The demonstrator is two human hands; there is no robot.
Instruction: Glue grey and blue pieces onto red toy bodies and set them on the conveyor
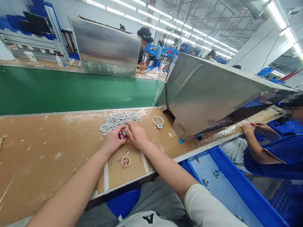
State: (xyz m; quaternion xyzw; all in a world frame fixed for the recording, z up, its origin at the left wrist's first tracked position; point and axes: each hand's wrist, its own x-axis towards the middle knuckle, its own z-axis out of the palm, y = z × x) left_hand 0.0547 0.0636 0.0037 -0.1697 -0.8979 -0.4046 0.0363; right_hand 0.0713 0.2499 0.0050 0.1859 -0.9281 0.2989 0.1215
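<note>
Between the fingers of my left hand (112, 140) is a small dark block with red and grey-blue patches (122, 133). My right hand (137, 135) meets it from the right, thumb and forefinger curled close against its edge. Whatever those fingertips pinch is too small to make out. Just beyond both hands lies a heap of small flat grey pieces (118, 119). Nearer to me stands a little cup (125, 161) with reddish contents and a thin stick leaning in it.
A white ring-shaped coil (157, 120) lies right of the heap. Bent sheet-metal panel (213, 97) borders the bench at right. Below it, a blue tray (220, 186) holds several small pieces. A co-worker (265, 151) sits at the right; another person (143, 47) works across the green partition (71, 90).
</note>
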